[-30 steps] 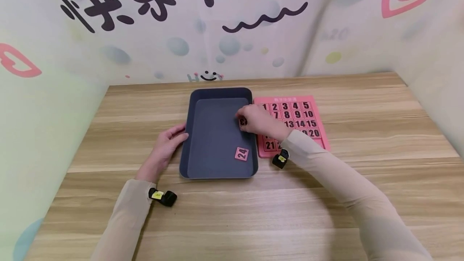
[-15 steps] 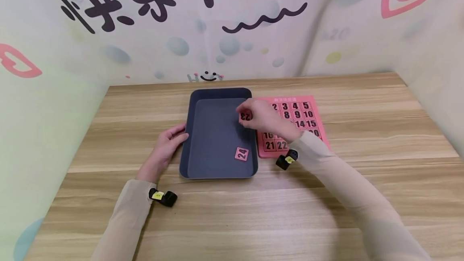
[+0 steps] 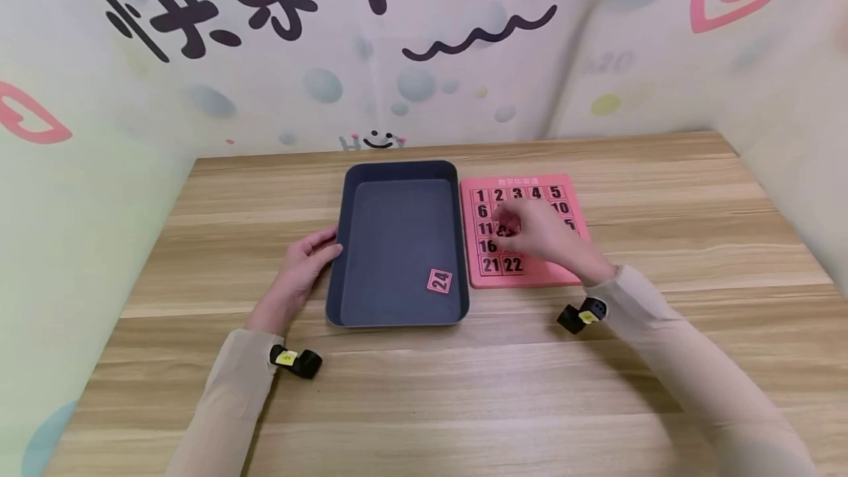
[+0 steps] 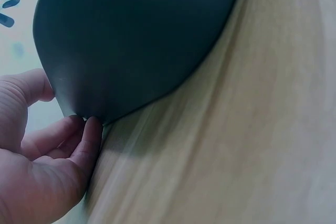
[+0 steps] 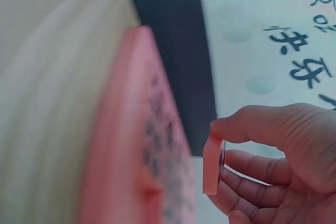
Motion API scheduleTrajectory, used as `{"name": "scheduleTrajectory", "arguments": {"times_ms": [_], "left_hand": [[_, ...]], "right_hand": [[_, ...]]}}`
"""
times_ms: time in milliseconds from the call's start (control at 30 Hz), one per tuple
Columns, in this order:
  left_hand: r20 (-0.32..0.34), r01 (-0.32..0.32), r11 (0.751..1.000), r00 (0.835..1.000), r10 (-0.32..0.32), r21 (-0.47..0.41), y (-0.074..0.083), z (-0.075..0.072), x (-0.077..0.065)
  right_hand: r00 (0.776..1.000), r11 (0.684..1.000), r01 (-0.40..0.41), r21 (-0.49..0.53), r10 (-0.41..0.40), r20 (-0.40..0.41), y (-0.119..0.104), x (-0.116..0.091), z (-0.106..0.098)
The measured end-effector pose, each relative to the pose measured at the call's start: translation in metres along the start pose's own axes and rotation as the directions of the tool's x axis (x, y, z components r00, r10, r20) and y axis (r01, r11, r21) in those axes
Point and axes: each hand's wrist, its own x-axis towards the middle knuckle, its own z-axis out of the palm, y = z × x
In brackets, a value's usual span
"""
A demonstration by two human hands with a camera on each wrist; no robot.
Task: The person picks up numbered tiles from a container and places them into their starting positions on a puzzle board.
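Observation:
My right hand [image 3: 539, 230] pinches a small pink number tile [image 5: 212, 166] between thumb and fingers, over the pink number puzzle board [image 3: 473, 274]. In the head view the fingers partly cover this tile and the middle numbers; 21 and 22 show in the bottom row, with bare pink to their right. My left hand [image 3: 301, 267] holds the left side of a dark blue-grey tray [image 3: 397, 241]; in the left wrist view its thumb is at one edge of the tray wall [image 4: 131, 40] and its fingertips at the other. A tile marked 24 [image 3: 440, 281] lies inside the tray, near its lower right corner.
Tray and board stand side by side on a wood-grain table [image 3: 411, 396]. Behind the table's back edge hangs a white printed backdrop [image 3: 265, 94] with black characters, and it continues along both sides.
My right hand has lifted the tile marked 23 out of the tray and carried it right, over the board. The left hand stays at the tray, and tile 24 lies as before.

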Motion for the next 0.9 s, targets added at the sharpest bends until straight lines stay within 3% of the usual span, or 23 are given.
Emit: {"name": "scheduleTrajectory", "arguments": {"times_ms": [367, 633, 900], "left_hand": [[0.0, 0.02, 1.0, 1.0, -0.02, -0.003, 0.001, 0.0, 0.0], [-0.002, 0.015, 1.0, 1.0, -0.015, 0.004, 0.0, -0.001, 0.0], [0.001, 0.004, 1.0, 1.0, -0.004, 0.004, 0.0, 0.0, 0.0]], "right_hand": [[1.0, 1.0, 0.019, 0.0, -0.019, 0.004, 0.018, -0.009, 0.012], [0.991, 0.993, 0.093, -0.068, -0.086, 0.098, 0.019, -0.015, 0.001], [0.997, 0.996, -0.038, -0.081, 0.043, 0.067, 0.022, -0.015, 0.005]]}}
